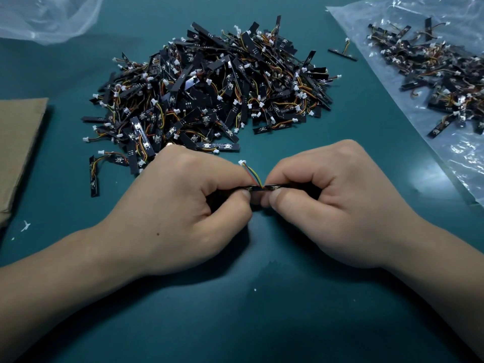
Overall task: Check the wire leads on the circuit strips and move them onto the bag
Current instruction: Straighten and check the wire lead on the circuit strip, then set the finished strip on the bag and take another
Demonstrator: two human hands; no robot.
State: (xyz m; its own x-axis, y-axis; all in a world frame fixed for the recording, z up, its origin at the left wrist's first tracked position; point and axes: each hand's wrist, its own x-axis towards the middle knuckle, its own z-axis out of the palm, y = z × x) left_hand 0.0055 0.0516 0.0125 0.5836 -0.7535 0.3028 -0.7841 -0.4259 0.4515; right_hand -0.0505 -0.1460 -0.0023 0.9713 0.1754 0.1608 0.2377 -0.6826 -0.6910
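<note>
Fingers of both hands are curled tight on one circuit strip. The left hand and right hand each pinch an end, thumbs nearly meeting under the middle. Strip is held level just above the bench, near centre. Its wire leads (red, yellow, one darker) rise from the middle of the strip, between the thumbs, to a white connector that hangs free. Looks like the check step on this piece; not yet moved.

Progress: the big pile at far centre is easily the bulk of the stock, presumably unchecked. On the right the bag lies flat with a smaller heap of strips on it, presumably the passed ones. One lone strip lies on the bench between pile and bag, status unclear. I'd call it well under half done. Left to do: finish this one, carry it right onto the bag, repeat through the pile.

Left edge: cardboard. Far left: a second plastic sheet.
</note>
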